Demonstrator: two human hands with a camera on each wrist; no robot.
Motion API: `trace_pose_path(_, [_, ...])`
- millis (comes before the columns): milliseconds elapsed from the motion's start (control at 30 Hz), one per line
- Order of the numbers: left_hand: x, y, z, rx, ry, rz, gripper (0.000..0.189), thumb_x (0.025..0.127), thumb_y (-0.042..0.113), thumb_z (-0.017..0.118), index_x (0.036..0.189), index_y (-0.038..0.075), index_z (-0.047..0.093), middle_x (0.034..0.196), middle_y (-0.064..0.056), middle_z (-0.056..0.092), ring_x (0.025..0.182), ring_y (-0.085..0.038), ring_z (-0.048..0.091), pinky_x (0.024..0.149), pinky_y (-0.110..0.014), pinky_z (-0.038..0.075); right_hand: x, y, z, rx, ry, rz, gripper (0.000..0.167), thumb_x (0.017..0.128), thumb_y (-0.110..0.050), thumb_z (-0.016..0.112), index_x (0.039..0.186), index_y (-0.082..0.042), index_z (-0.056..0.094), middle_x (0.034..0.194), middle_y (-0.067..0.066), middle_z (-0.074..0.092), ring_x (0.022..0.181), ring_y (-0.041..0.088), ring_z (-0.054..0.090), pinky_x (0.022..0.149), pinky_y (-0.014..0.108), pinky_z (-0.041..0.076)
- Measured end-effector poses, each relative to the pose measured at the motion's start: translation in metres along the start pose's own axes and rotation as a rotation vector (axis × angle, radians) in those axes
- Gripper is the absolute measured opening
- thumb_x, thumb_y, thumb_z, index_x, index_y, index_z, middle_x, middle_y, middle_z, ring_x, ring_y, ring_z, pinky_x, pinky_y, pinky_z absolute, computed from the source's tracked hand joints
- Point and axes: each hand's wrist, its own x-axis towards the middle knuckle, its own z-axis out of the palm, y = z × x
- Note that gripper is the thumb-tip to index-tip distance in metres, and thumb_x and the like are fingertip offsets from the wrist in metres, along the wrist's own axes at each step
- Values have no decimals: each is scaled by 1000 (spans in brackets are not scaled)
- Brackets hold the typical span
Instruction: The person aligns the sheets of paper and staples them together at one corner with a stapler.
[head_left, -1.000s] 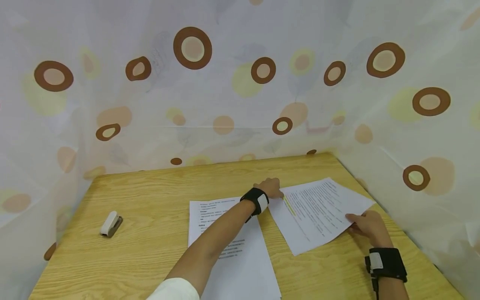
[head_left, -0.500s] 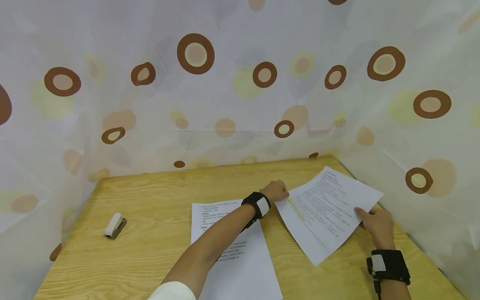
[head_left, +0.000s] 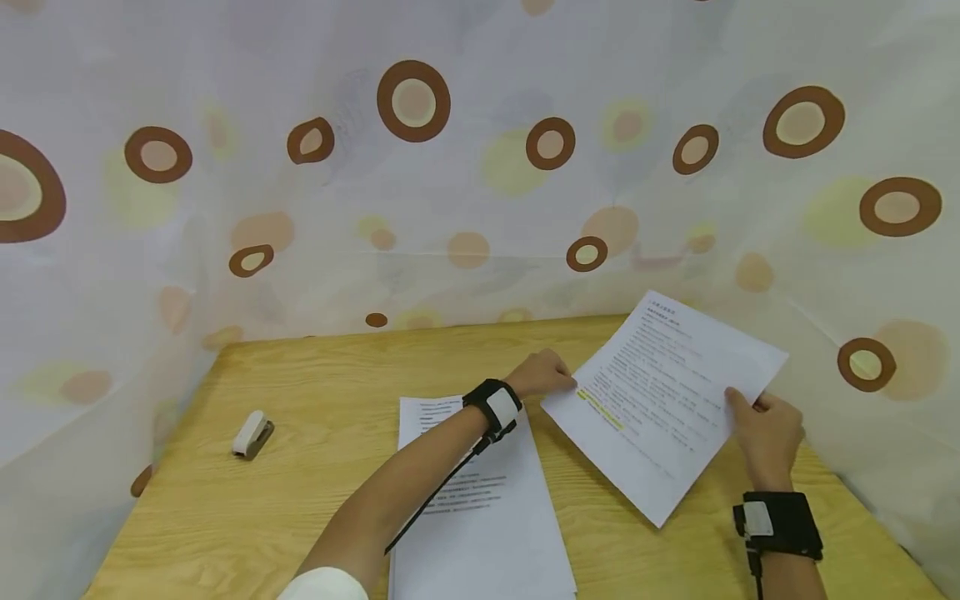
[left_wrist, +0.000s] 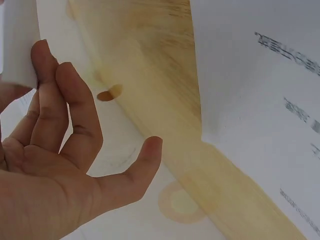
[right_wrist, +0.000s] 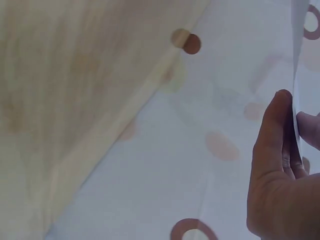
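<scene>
Both hands hold one printed sheet of paper (head_left: 660, 392), with a line of yellow highlighting, tilted up off the right side of the table. At the sheet's left edge my left hand (head_left: 542, 373) pinches it; in the left wrist view that hand (left_wrist: 65, 165) has thumb and fingers at the paper's edge. My right hand (head_left: 768, 433) grips the right edge, thumb on the printed face. From the right wrist view, the sheet appears edge-on between the thumb and fingers (right_wrist: 272, 135). A stack of printed paper (head_left: 480, 533) lies under my left forearm, partly covered by it.
A small white and grey stapler (head_left: 252, 434) lies on the left of the wooden table (head_left: 322, 475). Patterned cloth (head_left: 480, 200) hangs behind the table and along both sides. A black cable (head_left: 435, 493) runs along my left forearm.
The sheet has been lifted and tilted up more toward me, its top edge rising. My right hand has moved slightly up and right with it; both hands keep their hold.
</scene>
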Motion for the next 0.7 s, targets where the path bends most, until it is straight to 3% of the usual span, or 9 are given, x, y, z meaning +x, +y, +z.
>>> trace_pose_path(133, [-18,-4,-13,-80,1,-27,25,95,16,68,72,6,70,60,3,52,55,-8,43,54,-21,33,0,-16,5,9,14,-41,48,96,-32,63,120,10,67,104,25,69,66,4,51,51,22,41])
trace_pose_path(267, [-38,-10,-28,-123,7,-45,24,94,16,69,73,7,72,65,-1,60,61,-10,50,59,-22,37,0,-34,13,42,-6,-84,45,97,-30,64,123,7,67,114,22,66,74,4,51,55,18,41])
trace_pose_path(500, [-76,-29,-48,-192,14,-75,23,93,16,70,72,8,74,71,2,67,76,-17,62,72,-27,44,-8,-61,30,53,-160,-170,52,98,-34,62,128,9,63,116,26,64,79,9,54,59,20,42])
trace_pose_path(700, [-109,-40,-60,-209,17,-86,23,92,15,71,71,7,74,72,0,69,75,-21,64,71,-29,46,-18,-80,48,51,-222,-269,52,99,-35,62,125,9,64,111,28,67,80,11,55,58,23,42])
